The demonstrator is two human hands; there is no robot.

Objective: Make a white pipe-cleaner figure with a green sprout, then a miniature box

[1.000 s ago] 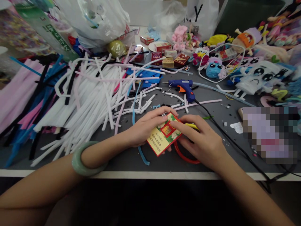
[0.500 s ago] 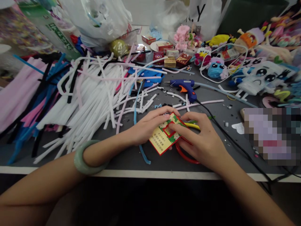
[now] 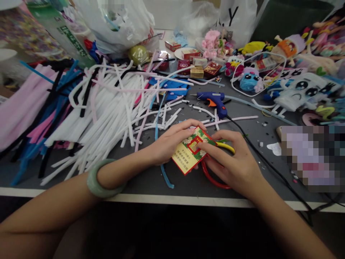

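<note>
Between my hands is a cigarette pack (image 3: pixel 189 162), red-edged with a cream lower part and a green floral upper part. My left hand (image 3: pixel 176 138) grips its left and far side, thumb lying along the top edge. From the right, my right hand (image 3: pixel 233 158) holds it, with the thumb on the red printed square. Beneath the right hand, a curved red handle (image 3: pixel 212 178) and a yellow handle (image 3: pixel 226 146) stick out; the rest of them is hidden. A blue fuzzy stem (image 3: pixel 167 178) lies just beside the left hand.
A blue glue gun (image 3: pixel 214 99) lies beyond the hands, its black cord (image 3: pixel 256 162) running right. White fuzzy stems (image 3: pixel 102 118) are heaped at left. Small boxes (image 3: pixel 196 72), plush-like figures (image 3: pixel 302 90) and a blurred phone-like object (image 3: pixel 307 156) surround the table (image 3: pixel 151 187).
My right thumb has slid slightly off the pack's red square, so more of its print shows. The whole view has shifted a little; both hands still hold the pack.
</note>
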